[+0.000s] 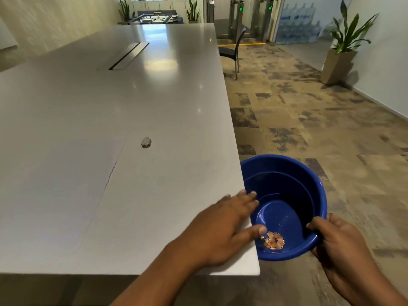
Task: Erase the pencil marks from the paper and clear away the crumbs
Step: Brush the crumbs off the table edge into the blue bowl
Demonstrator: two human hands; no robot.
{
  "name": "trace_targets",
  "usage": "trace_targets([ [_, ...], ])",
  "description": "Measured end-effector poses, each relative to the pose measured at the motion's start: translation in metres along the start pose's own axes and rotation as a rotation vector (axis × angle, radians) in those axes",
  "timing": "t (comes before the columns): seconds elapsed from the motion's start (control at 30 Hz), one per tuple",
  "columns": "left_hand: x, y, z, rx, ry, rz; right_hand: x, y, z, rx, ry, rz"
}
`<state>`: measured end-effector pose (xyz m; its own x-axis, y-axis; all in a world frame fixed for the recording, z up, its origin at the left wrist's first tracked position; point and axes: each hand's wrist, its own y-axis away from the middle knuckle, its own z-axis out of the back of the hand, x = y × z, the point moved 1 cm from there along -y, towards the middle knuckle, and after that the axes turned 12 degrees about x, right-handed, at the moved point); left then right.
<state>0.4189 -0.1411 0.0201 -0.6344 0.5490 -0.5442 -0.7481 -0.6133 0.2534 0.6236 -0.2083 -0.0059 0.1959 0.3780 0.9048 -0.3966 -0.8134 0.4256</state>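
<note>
With the left hand [229,221] laid flat, fingers straight, shavings [273,240] could be spilled were the blue bowl [309,186], gripped by the right hand [337,237], tilted further.

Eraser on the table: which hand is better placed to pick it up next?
Left, probably. The left hand lies open on the table, holding nothing, nearer the eraser. The right hand grips the blue bowl beyond the table's edge and would have to let go first.
</note>
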Motion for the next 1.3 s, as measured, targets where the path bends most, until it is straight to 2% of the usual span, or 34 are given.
trace_targets([
  [0.07, 0.004, 0.023, -0.01, -0.069, -0.021, 0.021, 0.0, 0.0, 0.0, 0.008, -0.011, 0.01],
  [0.13, 0.017, 0.044, -0.027, -0.216, -0.188, 0.224, 0.0, 0.0, 0.0, 0.023, -0.024, 0.018],
  [0.2, 0.023, 0.059, -0.041, -0.204, -0.244, 0.492, -0.002, 0.001, -0.001, 0.027, -0.025, 0.018],
  [0.27, 0.025, 0.062, -0.055, -0.257, -0.254, 0.577, -0.003, 0.003, -0.001, 0.03, -0.028, 0.018],
  [0.33, 0.016, 0.057, -0.062, -0.235, -0.219, 0.554, -0.005, 0.004, -0.001, 0.041, -0.032, 0.017],
  [0.47, -0.018, 0.017, -0.04, -0.081, -0.085, 0.485, -0.01, 0.008, 0.001, 0.057, -0.035, 0.004],
  [0.6, -0.023, -0.044, -0.027, -0.087, -0.137, 0.312, -0.011, 0.01, 0.002, 0.049, -0.038, 0.003],
  [0.7, -0.032, -0.057, -0.019, -0.098, -0.161, 0.194, -0.009, 0.011, 0.005, 0.045, -0.061, 0.015],
  [0.8, -0.035, -0.05, -0.025, -0.196, -0.142, 0.248, -0.011, 0.01, 0.011, 0.041, -0.078, 0.023],
  [1.03, -0.055, -0.032, -0.043, -0.213, 0.121, 0.201, -0.013, 0.007, 0.024, 0.037, -0.198, 0.025],
  [1.17, -0.068, -0.036, -0.045, -0.183, 0.12, 0.264, -0.009, -0.001, 0.038, 0.073, -0.288, 0.016],
  [1.3, -0.08, -0.054, -0.046, -0.273, 0.198, 0.223, -0.004, -0.013, 0.058, 0.092, -0.325, 0.02],
])
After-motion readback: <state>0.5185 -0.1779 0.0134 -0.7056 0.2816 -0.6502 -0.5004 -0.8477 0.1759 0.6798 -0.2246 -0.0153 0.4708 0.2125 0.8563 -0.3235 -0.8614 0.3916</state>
